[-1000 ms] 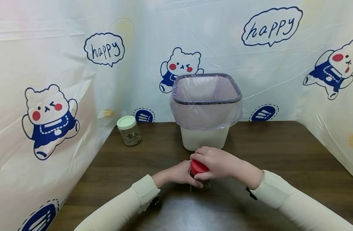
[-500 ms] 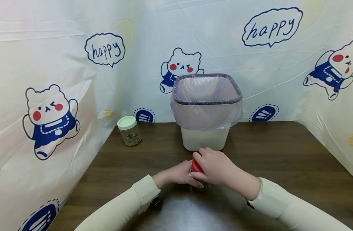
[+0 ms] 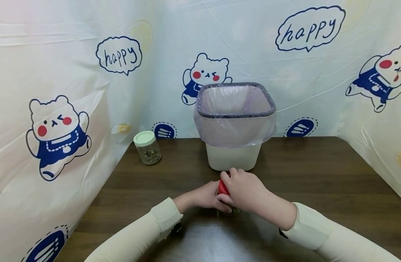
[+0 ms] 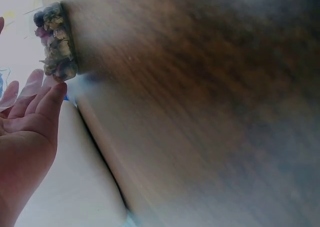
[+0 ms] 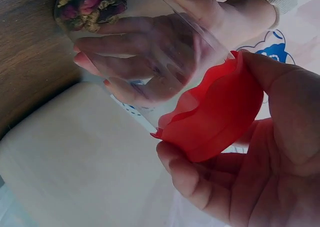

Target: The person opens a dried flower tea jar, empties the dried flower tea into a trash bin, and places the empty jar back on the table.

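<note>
A clear jar (image 3: 234, 211) stands on the table, mostly hidden behind the hands in the head view. Dried rosebuds (image 5: 95, 7) lie at its bottom in the right wrist view. My left hand (image 3: 207, 196) holds the jar round its side, its fingers visible through the clear wall. At the jar's mouth sits a red lid (image 5: 215, 107) with a wavy edge, which my right hand (image 3: 247, 190) grips between thumb and fingers. Whether the lid is loose on the jar I cannot tell. The left wrist view catches the jar's lower part and several left fingertips (image 4: 52, 99).
Just behind the hands is a white bin (image 3: 233, 156) lined with a thin translucent bag (image 3: 234, 133). Another jar (image 3: 148, 153), with a pale green lid and dried bits inside, stands at the table's back left. A printed curtain (image 3: 161, 91) surrounds the brown table (image 3: 318, 182).
My right hand has turned on the red lid, its wrist swinging a little toward me and left, so less of the lid shows. The left hand has stayed in place on the jar.
</note>
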`<state>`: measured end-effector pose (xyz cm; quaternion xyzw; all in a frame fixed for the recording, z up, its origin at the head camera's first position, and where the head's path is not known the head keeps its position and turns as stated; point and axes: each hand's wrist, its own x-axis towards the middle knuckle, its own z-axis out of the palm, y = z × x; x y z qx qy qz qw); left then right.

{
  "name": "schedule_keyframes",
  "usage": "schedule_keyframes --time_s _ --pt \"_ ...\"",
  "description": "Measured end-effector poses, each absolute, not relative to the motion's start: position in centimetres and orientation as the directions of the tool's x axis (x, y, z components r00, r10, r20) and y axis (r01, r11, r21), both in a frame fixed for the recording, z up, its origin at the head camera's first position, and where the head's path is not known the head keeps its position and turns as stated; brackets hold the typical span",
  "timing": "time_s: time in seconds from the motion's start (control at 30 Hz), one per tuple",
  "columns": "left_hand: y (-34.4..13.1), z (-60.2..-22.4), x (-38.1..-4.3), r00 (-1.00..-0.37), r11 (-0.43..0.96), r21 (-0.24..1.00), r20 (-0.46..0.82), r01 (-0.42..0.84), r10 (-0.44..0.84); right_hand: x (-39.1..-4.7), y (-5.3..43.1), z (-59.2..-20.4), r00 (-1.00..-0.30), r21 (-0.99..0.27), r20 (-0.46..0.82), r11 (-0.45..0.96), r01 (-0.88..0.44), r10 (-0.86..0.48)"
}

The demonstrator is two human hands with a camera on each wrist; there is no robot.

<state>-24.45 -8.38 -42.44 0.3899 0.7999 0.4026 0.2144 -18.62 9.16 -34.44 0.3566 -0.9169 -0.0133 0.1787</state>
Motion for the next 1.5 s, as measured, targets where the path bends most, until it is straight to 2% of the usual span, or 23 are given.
schedule_keyframes --time_s 0.33,0.5,0.83,1.07,1.5 --pt "-8.3 -42.4 -24.5 -0.616 0.382 0.808 -0.03 0.448 0.787 -19.4 9.5 -34.1 -0.661 0.141 0.238 0.699 -0.701 -0.711" --pt "-8.4 -42.4 -24.5 -0.615 0.378 0.802 -0.017 0.462 0.788 -19.8 9.9 -34.0 -0.624 0.136 0.214 0.656 -0.742 -0.751" --pt "-8.5 -42.5 -24.3 -0.613 0.362 0.816 -0.011 0.451 0.79 -20.4 10.6 -33.6 -0.567 0.039 0.146 0.577 -0.815 -0.811" --pt "-8.5 -42.7 -24.3 -0.615 0.361 0.821 -0.015 0.443 0.789 -20.5 10.7 -33.2 -0.567 -0.002 0.097 0.57 -0.822 -0.818" --pt "-8.3 -42.7 -24.2 -0.599 0.342 0.821 0.0 0.457 0.8 -21.3 11.3 -32.5 -0.512 -0.134 0.023 0.505 -0.853 -0.859"
